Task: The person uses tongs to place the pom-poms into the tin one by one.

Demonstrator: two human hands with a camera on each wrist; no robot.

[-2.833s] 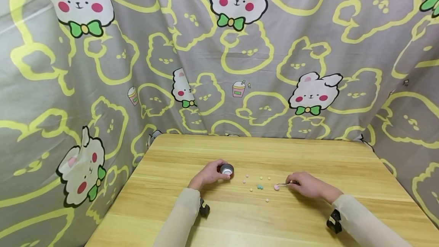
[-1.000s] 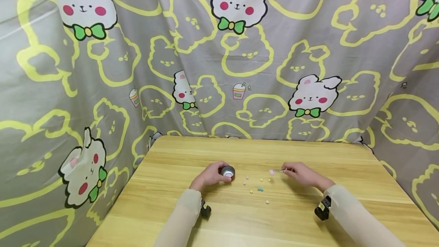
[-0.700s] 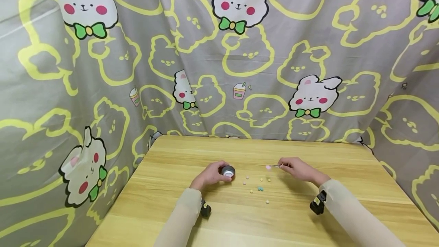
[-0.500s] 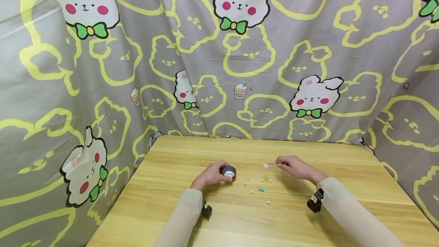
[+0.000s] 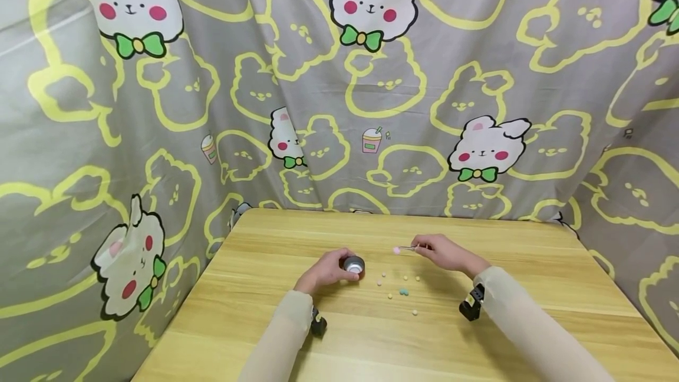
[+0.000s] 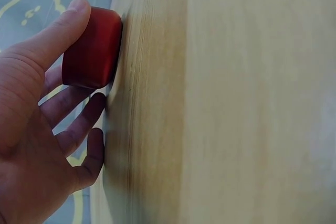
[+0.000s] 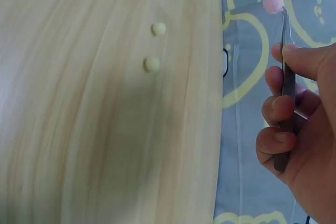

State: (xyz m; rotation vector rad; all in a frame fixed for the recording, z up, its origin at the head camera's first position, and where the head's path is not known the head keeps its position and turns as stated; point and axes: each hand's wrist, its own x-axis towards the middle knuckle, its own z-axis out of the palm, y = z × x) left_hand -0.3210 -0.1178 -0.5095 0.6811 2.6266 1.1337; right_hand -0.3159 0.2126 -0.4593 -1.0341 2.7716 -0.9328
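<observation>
My left hand [image 5: 327, 268] holds a small round tin [image 5: 354, 266] on the table between thumb and forefinger. Its side looks red in the left wrist view, where the other fingers are loosely curled below the tin [image 6: 94, 48]. In the head view its silvery inside faces up. My right hand [image 5: 442, 250] grips metal tweezers [image 7: 285, 87], fingers curled round the shank. A pink ball [image 7: 272, 2] sits at the tweezers' tips, raised above the table, to the right of and beyond the tin.
Several small balls lie between and in front of the hands: a touching teal pair [image 5: 404, 292], yellow balls [image 5: 405, 278], pink balls [image 5: 384, 275] and a pale ball [image 5: 415, 312]. The wooden table [image 5: 297, 229] is bounded by a patterned curtain [image 5: 403, 93] at back and sides.
The right hand has lifted the pink ball with the tweezers and carried it left and away from the body, towards the tin. The left hand and tin have stayed put.
</observation>
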